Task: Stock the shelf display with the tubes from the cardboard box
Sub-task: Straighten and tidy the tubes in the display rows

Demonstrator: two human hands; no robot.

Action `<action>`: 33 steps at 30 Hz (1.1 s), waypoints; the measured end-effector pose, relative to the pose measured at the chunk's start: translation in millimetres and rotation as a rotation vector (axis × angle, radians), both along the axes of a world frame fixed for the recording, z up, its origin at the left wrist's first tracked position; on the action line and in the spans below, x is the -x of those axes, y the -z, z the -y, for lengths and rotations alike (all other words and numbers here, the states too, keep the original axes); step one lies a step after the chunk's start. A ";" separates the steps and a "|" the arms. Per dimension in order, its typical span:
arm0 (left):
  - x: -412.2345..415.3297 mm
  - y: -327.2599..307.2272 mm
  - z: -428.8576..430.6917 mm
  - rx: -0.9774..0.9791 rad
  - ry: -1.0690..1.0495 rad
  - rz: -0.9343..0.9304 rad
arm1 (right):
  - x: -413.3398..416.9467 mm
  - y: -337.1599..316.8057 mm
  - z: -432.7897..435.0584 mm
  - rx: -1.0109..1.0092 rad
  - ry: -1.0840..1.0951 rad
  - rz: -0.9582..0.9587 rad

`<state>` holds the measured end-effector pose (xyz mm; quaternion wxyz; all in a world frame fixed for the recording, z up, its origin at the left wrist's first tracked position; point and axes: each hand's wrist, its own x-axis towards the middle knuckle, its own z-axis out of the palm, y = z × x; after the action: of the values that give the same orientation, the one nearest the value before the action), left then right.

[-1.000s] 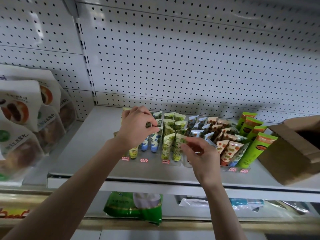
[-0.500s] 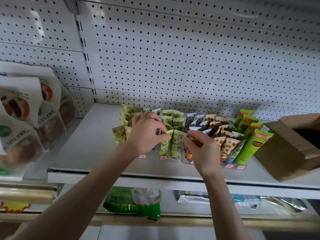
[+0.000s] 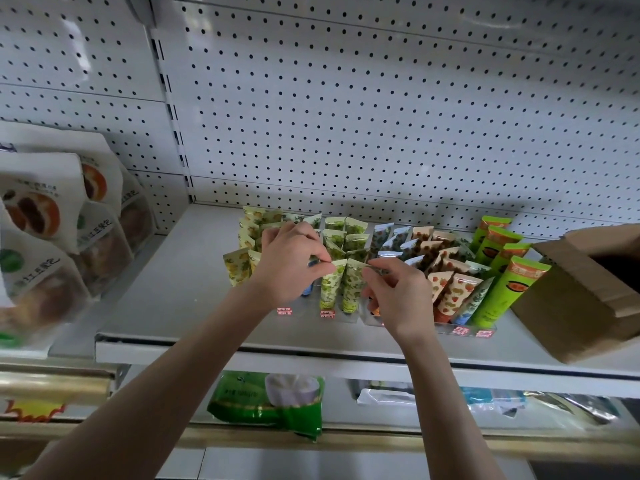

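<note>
Two hands, two tubes: the left hand [image 3: 287, 265] pinches the crimped top of one green-patterned tube [image 3: 329, 289], and the right hand [image 3: 398, 296] pinches the neighbouring tube [image 3: 351, 289]. Both tubes stand cap-down in the front row on the shelf [image 3: 173, 289]. This looks like the straightening step, with the rows nearly full. Next move, I'd say: let go gently so nothing topples, then reach right to the one cardboard box [image 3: 581, 306], contents hidden. Four tall lime-green tubes [image 3: 519, 282] line the right edge; the packed middle rows defy counting.

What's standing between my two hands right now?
Two green-patterned tubes, upright in the front row, stand between the left hand and the right hand; the head view shows this.
</note>
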<state>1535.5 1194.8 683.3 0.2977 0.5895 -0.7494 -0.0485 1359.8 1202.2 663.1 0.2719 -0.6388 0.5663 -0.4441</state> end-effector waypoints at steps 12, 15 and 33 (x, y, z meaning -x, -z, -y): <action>-4.9 1.0 4.6 -0.007 0.006 0.013 | -2.1 -5.3 0.4 -0.118 -0.069 0.060; -5.6 1.7 5.8 -0.005 0.009 0.013 | -1.8 -6.6 1.5 -0.149 -0.090 0.076; -4.4 -0.8 3.8 -0.022 0.008 0.027 | 2.2 -7.4 2.8 -0.225 -0.118 0.114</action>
<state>1539.9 1191.0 684.2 0.2811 0.5903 -0.7550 -0.0500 1357.6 1199.4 670.5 0.3993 -0.6101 0.5578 -0.3965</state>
